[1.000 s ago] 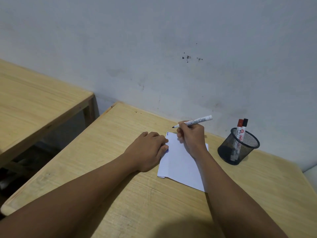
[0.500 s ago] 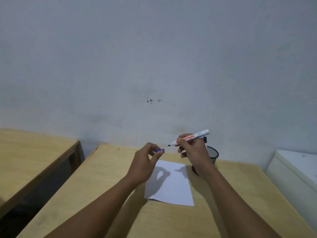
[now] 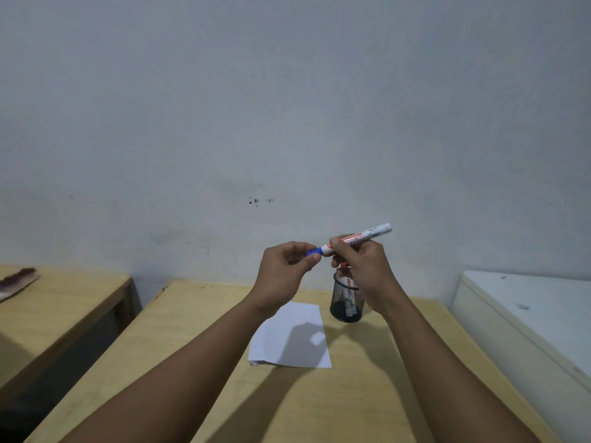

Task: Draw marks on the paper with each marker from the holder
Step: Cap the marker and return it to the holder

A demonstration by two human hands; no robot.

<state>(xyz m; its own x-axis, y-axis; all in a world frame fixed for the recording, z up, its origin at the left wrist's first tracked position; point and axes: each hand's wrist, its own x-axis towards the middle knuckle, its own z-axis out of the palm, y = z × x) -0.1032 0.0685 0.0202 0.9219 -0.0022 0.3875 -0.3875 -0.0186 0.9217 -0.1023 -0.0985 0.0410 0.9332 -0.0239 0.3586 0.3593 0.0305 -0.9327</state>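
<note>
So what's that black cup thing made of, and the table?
The cup looks like black metal mesh: you can see the markers through its fine, see-through grid, though plastic mesh is possible. The table looks like pale wood with a smooth finish; faint straight grain lines run along its top.

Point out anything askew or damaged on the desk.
The paper lies skewed to the desk edges, and its near left corner looks folded or curled. Otherwise nothing stands out; the mesh holder stands upright.
</note>
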